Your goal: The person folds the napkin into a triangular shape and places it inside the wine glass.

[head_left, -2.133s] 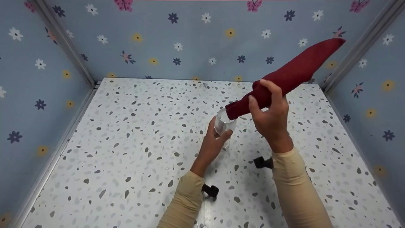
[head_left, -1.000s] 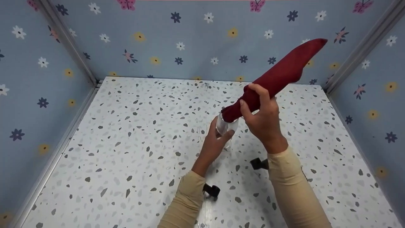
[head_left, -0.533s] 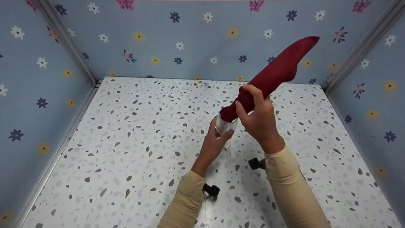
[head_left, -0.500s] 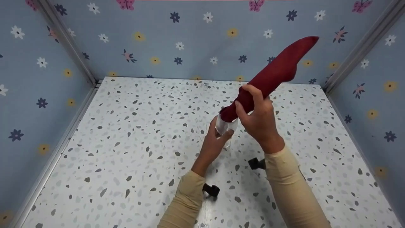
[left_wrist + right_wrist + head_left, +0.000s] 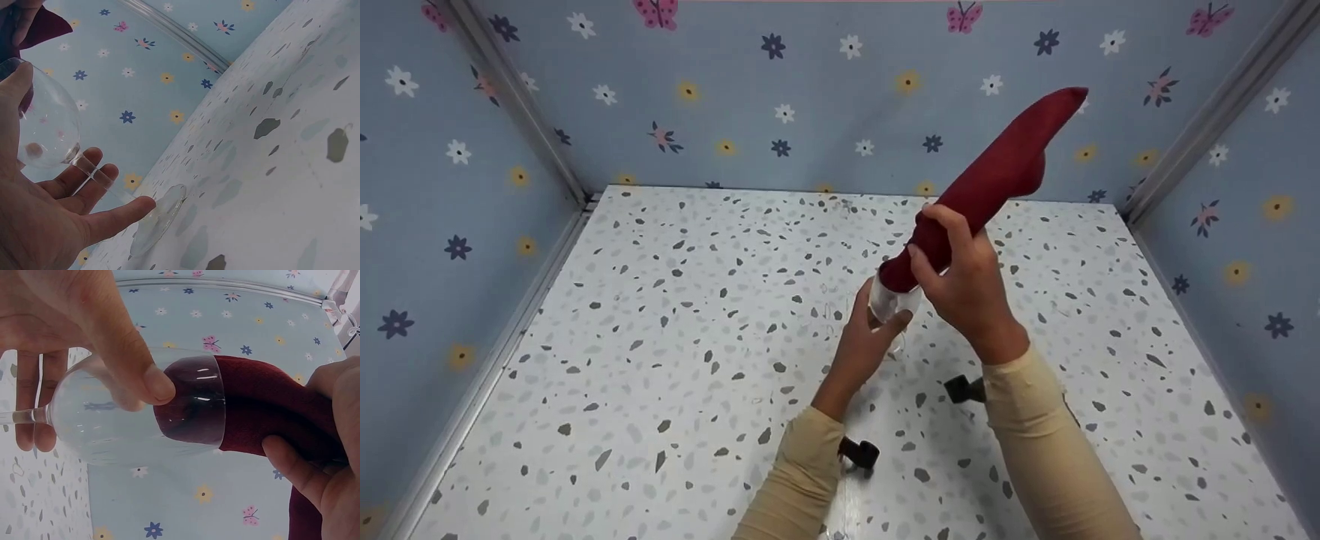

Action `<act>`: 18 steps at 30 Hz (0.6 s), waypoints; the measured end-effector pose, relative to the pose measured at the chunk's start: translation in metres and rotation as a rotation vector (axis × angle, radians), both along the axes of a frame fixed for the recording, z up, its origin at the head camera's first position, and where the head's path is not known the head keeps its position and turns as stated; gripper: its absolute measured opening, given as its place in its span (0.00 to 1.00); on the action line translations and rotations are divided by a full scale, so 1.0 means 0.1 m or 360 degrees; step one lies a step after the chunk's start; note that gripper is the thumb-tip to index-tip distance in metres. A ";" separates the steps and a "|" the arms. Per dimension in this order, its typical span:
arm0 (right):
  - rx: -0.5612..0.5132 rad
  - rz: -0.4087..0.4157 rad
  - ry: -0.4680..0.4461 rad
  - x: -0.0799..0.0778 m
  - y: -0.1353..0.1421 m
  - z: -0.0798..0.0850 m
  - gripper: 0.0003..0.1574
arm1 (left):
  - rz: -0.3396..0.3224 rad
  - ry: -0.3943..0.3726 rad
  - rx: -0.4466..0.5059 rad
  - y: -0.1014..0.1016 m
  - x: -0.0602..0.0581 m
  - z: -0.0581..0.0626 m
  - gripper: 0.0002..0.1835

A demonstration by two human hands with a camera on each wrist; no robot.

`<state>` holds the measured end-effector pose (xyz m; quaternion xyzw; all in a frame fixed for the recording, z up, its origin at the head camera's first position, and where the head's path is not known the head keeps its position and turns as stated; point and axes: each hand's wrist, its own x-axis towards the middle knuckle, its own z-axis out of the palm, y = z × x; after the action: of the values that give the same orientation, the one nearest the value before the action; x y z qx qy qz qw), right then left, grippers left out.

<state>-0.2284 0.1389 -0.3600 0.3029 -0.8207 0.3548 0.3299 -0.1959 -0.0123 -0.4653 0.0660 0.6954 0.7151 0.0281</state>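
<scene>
A clear stemmed wine glass [image 5: 112, 422] is in my left hand [image 5: 860, 349], thumb against the bowl and fingers around it. In the left wrist view its stem lies by my other fingers and its round foot [image 5: 160, 219] is close to the tabletop. My right hand [image 5: 966, 281] grips a dark red cloth [image 5: 986, 180] bunched into a long roll. One end of that roll is inside the mouth of the glass, rounded in the right wrist view and short of the bowl's bottom. The cloth's other end tapers away to the upper right in the head view.
Under both hands lies a white speckled tabletop [image 5: 660, 360]. Blue flowered panels [image 5: 810, 90] enclose its back and both sides, with metal rails [image 5: 1222, 112] at the corners. Black camera mounts [image 5: 861, 454] stick out from both sleeves.
My right hand has moved left and slightly down, pushing the cloth's end from the rim into the glass. The cloth's free end has swung left. My left hand with the glass has stayed nearly still.
</scene>
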 end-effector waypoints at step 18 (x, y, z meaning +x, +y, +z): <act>0.0053 -0.0031 -0.0079 0.00 -0.06 -0.12 0.31 | 0.0020 0.0071 -0.0050 0.04 -0.17 -0.33 0.43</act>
<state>-0.2282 0.1334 -0.3717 0.2914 -0.8373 0.3453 0.3078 -0.2133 -0.0084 -0.4988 0.0772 0.7075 0.7025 0.0091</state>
